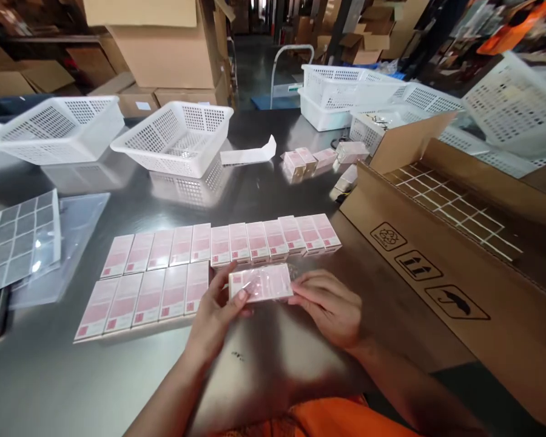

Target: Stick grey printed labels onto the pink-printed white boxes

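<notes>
Steel worktable (118,376) in a warehouse, cardboard stacked behind.

Small pink box (261,283), shiny as if film-wrapped, held flat just above the table between both hands, near the front edge. Left hand (218,315) grips its left end, thumb on top, fingers curled under. Right hand (330,306) pinches the right end with closed fingertips.

Just beyond it: two rows of like pink boxes (218,246) lying flat, side by side and touching. Back row runs long; the front row (145,300) stops short, ending just left of the held box.

Judgement: a placing step, the box seemingly being squared to join the front row. Next move would call for lowering it flush against the last box without nudging the row.

Further out: loose pink boxes (309,161), white mesh baskets (175,136), sheet of labels (20,240) at left, open carton with dividers (455,243) at right.
</notes>
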`<state>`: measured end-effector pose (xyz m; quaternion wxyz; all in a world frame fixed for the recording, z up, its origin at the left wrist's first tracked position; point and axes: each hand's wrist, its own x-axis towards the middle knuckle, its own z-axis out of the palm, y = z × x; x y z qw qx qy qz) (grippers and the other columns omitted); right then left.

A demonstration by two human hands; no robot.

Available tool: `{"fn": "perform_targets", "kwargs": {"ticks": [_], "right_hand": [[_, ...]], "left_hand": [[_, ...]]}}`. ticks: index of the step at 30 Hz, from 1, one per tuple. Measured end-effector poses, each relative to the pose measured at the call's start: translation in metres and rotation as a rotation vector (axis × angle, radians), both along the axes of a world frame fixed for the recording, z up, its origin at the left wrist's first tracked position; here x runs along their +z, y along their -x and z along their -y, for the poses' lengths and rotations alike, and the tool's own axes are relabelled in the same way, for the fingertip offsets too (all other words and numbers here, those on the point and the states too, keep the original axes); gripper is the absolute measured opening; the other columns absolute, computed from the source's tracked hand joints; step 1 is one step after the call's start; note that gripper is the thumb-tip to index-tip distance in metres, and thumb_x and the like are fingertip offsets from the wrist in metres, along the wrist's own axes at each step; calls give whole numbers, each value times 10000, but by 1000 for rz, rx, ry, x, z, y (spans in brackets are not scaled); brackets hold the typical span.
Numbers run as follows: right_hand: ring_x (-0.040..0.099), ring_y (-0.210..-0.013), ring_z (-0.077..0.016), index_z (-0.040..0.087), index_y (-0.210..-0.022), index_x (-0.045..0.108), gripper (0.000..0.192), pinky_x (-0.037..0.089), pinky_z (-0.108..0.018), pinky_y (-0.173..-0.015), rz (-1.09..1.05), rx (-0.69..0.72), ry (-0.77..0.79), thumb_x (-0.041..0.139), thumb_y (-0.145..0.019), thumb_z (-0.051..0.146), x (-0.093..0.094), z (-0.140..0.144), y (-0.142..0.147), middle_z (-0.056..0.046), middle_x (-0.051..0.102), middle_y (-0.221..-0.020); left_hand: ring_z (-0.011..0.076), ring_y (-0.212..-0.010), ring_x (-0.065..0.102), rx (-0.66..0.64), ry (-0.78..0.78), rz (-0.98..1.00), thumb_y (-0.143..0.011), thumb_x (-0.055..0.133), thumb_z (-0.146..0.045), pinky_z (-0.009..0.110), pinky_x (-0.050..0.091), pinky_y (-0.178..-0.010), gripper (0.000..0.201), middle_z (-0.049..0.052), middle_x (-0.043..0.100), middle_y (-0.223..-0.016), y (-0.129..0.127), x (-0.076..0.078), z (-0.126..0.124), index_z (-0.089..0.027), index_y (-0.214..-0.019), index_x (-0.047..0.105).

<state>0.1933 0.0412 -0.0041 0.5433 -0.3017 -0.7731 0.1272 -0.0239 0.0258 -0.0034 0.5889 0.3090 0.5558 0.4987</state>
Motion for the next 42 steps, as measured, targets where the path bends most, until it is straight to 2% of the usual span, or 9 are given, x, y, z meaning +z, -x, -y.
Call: {"fn": "perform_targets", "kwargs": {"ticks": [6,13,19,22,25,30,35,39,42], "right_hand": [[616,-977,-203,213,-957,729,138,553,-336,-798,104,295,-21,596,-949,177,17,-6,-19,-43,703,-807],[464,-1245,-374,260,-813,717,77,282,-604,-982,556,-183,56,700,-817,335,11,-10,-19,-40,650,-1300],[623,-1039,-256,245,-1076,615,316,489,-435,-905,142,-128,417,662,-774,167,-15,4,11,-74,674,-1115],[667,-990,-246,245,-1266,505,629,554,-387,-848,-67,107,715,775,-699,292,-15,4,14,-84,653,-1182],[664,-1051,-271,234,-1235,545,616,557,-414,-883,-426,294,1033,764,-726,502,-14,-3,18,-110,618,-1273],[563,-1246,-306,256,-1156,644,545,495,-452,-1037,-698,194,880,796,-704,520,-11,-16,27,-98,529,-1390],[692,-939,-202,293,-977,599,191,575,-463,-921,-797,230,737,579,-914,472,1,-31,27,-24,659,-995],[587,-1216,-293,306,-1334,392,655,565,-522,-903,-349,448,929,683,-816,582,-8,-27,53,-140,517,-1366],[442,-1356,-352,286,-1480,211,1111,495,-545,-996,44,388,881,863,-620,548,-19,-16,81,-206,328,-1517]], "left_hand": [[114,-592,574,79,64,173,-572,891,-368,210,508,-457,547,53,689,-855,15,6,-10,-132,-1042,741],[152,-652,586,238,-41,-356,-692,797,-492,261,489,-616,399,17,687,-742,17,4,4,-176,-936,773],[136,-521,536,398,-154,-510,-785,678,-559,263,438,-537,388,-14,601,-573,14,-9,8,-186,-694,626],[132,-503,545,397,-177,-481,-814,637,-579,257,434,-513,405,-13,613,-594,9,-12,6,-194,-712,566],[146,-569,592,337,-277,-509,-851,604,-562,267,461,-577,378,-7,628,-617,0,-13,10,-201,-753,555],[122,-583,579,394,-440,-294,-880,635,-450,262,480,-636,275,-36,617,-644,5,5,13,-221,-796,508],[88,-526,472,870,-576,-369,-890,625,-333,214,396,-532,271,-81,480,-567,47,34,11,-218,-735,436],[85,-567,450,933,-549,-435,-870,659,-303,211,387,-532,242,-65,497,-629,63,28,20,-206,-760,465],[76,-593,447,879,-538,-196,-826,726,-310,178,423,-554,248,-61,493,-651,57,21,30,-200,-777,509]]}}
